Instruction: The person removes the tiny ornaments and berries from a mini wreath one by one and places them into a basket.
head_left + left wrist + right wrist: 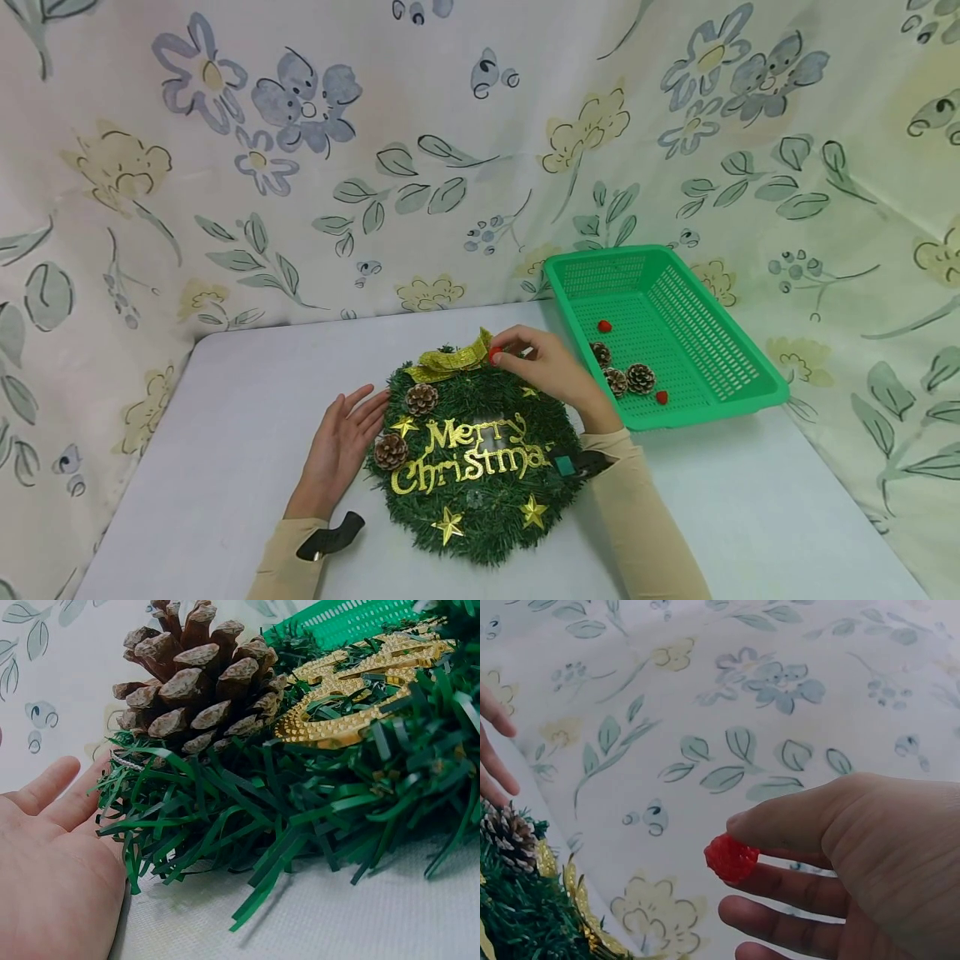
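Note:
A green Christmas wreath [495, 521] lies on the table, with gold "Merry Christmas" lettering [468, 467], gold stars [448, 526] and a gold ribbon bow [450, 360] at its top. Two pinecones [391, 452] sit on its left side. Between thumb and fingers my right hand [546, 367] pinches a small red berry [731, 858], at the wreath's upper right beside the bow. My left hand [341, 450] lies palm up with fingers extended, fingertips right at the wreath's left edge. In the left wrist view a pinecone [199, 682] stands close beyond those fingers.
A green plastic basket [708, 408] stands at the right, holding several pinecones [641, 379] and two red berries [604, 326]. Behind the white table [247, 400] hangs a floral cloth [420, 100]. Each forearm wears a dark wrist strap [331, 537].

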Tool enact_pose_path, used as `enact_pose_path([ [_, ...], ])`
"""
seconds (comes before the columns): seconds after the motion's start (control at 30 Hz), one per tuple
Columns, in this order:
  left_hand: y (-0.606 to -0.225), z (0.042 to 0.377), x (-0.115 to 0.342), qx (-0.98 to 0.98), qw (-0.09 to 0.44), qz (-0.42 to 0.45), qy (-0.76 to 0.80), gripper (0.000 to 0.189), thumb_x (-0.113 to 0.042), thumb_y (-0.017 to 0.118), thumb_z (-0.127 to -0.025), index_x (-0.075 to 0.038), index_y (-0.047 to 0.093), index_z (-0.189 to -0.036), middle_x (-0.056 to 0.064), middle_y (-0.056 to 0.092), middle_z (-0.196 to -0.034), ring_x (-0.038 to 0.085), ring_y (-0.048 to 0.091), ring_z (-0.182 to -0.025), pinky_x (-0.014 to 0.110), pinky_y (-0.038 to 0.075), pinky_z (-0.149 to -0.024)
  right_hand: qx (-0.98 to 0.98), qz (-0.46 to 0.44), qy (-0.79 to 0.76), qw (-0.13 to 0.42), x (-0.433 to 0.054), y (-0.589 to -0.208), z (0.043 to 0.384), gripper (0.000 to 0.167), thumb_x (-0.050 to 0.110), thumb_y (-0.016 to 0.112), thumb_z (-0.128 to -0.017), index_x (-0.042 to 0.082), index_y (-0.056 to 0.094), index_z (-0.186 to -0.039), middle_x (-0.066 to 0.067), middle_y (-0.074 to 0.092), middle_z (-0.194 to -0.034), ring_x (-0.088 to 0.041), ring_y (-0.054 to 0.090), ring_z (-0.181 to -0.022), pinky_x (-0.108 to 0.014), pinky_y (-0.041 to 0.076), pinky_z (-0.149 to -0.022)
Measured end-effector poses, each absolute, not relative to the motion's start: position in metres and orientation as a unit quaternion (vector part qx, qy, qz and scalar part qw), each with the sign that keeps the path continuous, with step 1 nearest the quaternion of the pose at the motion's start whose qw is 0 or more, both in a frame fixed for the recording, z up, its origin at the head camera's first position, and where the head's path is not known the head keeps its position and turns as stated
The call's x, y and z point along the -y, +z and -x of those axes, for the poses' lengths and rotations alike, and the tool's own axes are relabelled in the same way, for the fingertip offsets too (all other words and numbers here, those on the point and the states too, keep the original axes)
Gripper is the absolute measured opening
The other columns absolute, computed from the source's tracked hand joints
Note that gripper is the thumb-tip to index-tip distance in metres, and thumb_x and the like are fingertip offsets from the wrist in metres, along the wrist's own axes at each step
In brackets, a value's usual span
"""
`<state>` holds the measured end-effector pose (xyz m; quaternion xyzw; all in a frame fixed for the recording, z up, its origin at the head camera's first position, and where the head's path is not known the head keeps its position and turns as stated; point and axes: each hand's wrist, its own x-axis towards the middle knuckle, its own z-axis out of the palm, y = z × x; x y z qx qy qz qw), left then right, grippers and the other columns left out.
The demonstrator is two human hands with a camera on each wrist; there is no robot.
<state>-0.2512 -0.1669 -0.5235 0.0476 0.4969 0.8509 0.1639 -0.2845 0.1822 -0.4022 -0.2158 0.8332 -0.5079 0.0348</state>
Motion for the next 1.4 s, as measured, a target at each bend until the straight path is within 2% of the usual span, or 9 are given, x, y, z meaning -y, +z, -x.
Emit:
enact_pose_path([
  [0.1,-0.524,0.251,0.167,-0.498,0.163,-0.046,0.851,0.067,-0.048,0.015,-0.112,-0.005,0.005,-0.163,0.022,0.013,-0.169,0.029,0.013,-0.159,0.019,0.043,-0.113,-0.837,0.209,-0.505,0.026,-0.185,-0.401,0.285,0.024,0.020,0.066,-0.100,0.006,0.070,-0.120,-0.007,0.073,-0.108,-0.020,0.066,-0.097,-0.035,0.056,-0.081],
  [0.23,-0.525,0.252,0.167,-0.501,0.161,-0.046,0.849,0.068,-0.048,0.016,-0.112,-0.005,0.006,-0.163,0.021,0.016,-0.169,0.028,0.016,-0.159,0.019,0.043,-0.113,-0.840,0.201,-0.504,0.014,-0.190,-0.400,0.286,0.020,0.021,0.066,-0.100,0.011,0.071,-0.117,-0.006,0.073,-0.109,-0.021,0.065,-0.098,-0.034,0.056,-0.081],
  [0.53,-0.525,0.251,0.166,-0.498,0.161,-0.048,0.851,0.069,-0.049,0.017,-0.112,-0.005,0.005,-0.164,0.024,0.011,-0.169,0.032,0.009,-0.159,0.019,0.044,-0.112,-0.845,0.174,-0.506,0.009,-0.198,-0.396,0.284,0.020,0.023,0.066,-0.100,0.015,0.071,-0.117,-0.006,0.072,-0.113,-0.024,0.066,-0.098,-0.037,0.057,-0.080],
  [0.73,-0.525,0.251,0.166,-0.500,0.162,-0.046,0.850,0.069,-0.050,0.017,-0.111,-0.006,0.005,-0.164,0.022,0.013,-0.169,0.020,0.026,-0.156,0.020,0.043,-0.113,-0.841,0.160,-0.516,0.018,-0.204,-0.395,0.285,0.021,0.026,0.066,-0.101,0.016,0.069,-0.119,-0.009,0.072,-0.114,-0.028,0.068,-0.096,-0.040,0.056,-0.082],
  [0.87,-0.525,0.251,0.166,-0.499,0.163,-0.044,0.850,0.068,-0.049,0.017,-0.112,-0.007,0.006,-0.164,0.022,0.013,-0.170,0.013,0.034,-0.152,0.019,0.043,-0.113,-0.842,0.152,-0.516,0.016,-0.207,-0.395,0.286,0.022,0.027,0.066,-0.101,0.016,0.069,-0.120,-0.012,0.071,-0.115,-0.024,0.068,-0.094,-0.040,0.056,-0.083],
  [0.97,-0.523,0.250,0.165,-0.502,0.163,-0.042,0.848,0.067,-0.048,0.016,-0.112,-0.007,0.006,-0.164,0.022,0.013,-0.170,0.015,0.030,-0.154,0.019,0.043,-0.113,-0.843,0.150,-0.516,0.010,-0.209,-0.393,0.286,0.023,0.026,0.066,-0.101,0.015,0.069,-0.121,-0.012,0.070,-0.117,-0.028,0.067,-0.095,-0.039,0.055,-0.084],
  [1.17,-0.521,0.250,0.165,-0.498,0.166,-0.045,0.850,0.070,-0.050,0.019,-0.111,-0.007,0.004,-0.164,0.022,0.010,-0.170,0.027,0.012,-0.159,0.019,0.043,-0.113,-0.840,0.147,-0.522,-0.001,-0.215,-0.392,0.286,0.027,0.023,0.065,-0.101,0.008,0.068,-0.124,-0.011,0.069,-0.118,-0.037,0.065,-0.098,-0.040,0.055,-0.083],
  [1.3,-0.520,0.249,0.166,-0.501,0.165,-0.046,0.848,0.074,-0.053,0.022,-0.110,-0.005,0.003,-0.164,0.021,0.012,-0.170,0.027,0.014,-0.159,0.019,0.042,-0.113,-0.839,0.145,-0.525,-0.009,-0.219,-0.392,0.286,0.026,0.024,0.065,-0.101,0.010,0.068,-0.124,-0.011,0.071,-0.117,-0.031,0.065,-0.098,-0.039,0.055,-0.084],
  [1.4,-0.520,0.249,0.166,-0.498,0.165,-0.052,0.850,0.074,-0.052,0.022,-0.111,-0.004,0.002,-0.163,0.022,0.011,-0.170,0.031,0.010,-0.159,0.019,0.042,-0.114,-0.838,0.134,-0.530,-0.008,-0.222,-0.391,0.286,0.025,0.026,0.066,-0.101,0.014,0.068,-0.123,-0.010,0.071,-0.118,-0.027,0.066,-0.098,-0.040,0.055,-0.085],
])
